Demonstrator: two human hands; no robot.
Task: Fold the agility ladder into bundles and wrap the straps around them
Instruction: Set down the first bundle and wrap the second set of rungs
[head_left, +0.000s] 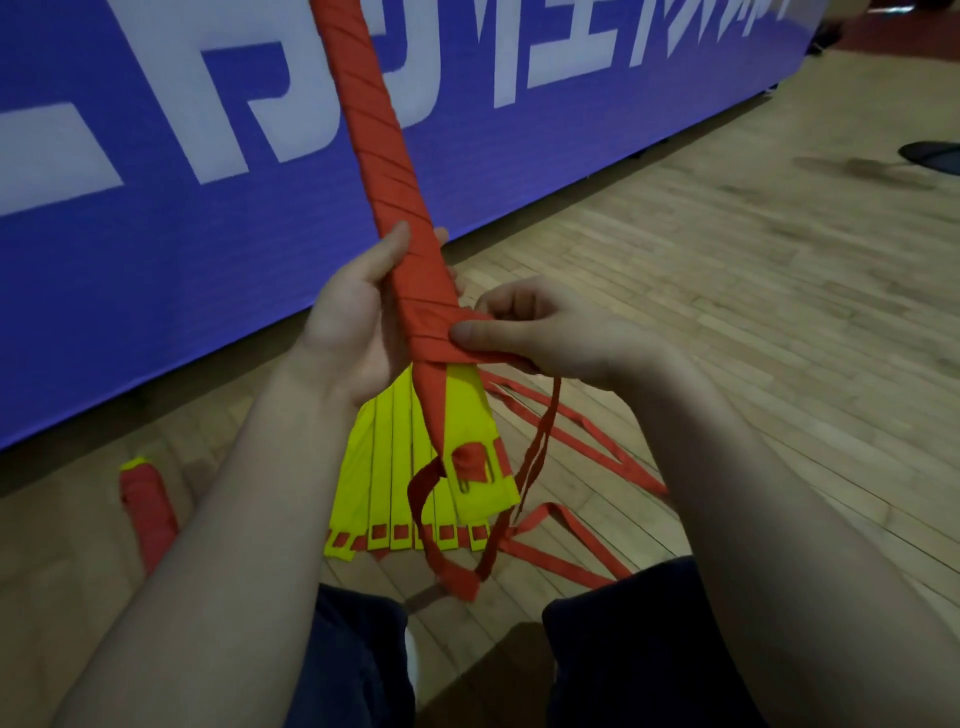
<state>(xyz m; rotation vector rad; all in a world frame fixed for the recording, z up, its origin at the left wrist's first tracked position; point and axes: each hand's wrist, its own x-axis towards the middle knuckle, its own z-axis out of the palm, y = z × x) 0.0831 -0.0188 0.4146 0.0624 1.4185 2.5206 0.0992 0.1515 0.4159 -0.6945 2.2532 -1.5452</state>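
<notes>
Pinching the strap (506, 360) against a half-wrapped bundle: that's the step you're on, by my read. Far left on the floor (727, 312): one finished bundle (148, 512), red-wrapped, yellow tip showing. Your left hand (358, 312) clasps the second bundle (384, 156) low on its length, thumb on the front, fingers curled behind. Its long axis runs steeply up and away from you, top end out of frame, lower end aimed at your lap. Red turns cover it down to just below that hand; the yellow end under them is bare. Your right hand (524, 332), just right of the bundle, presses the strap on the last turn, thumb on top. Key relation: the strap leaves the bundle rightward, so the right hand is nearer to carry it, and the next turns should go down the axis, towards you. Slack hangs below the right hand; more lies on the floor to the right. Count: two bundles, one fan of yellow rungs (384, 467) under the hands, about seven ends, but the overlap blurs it.
</notes>
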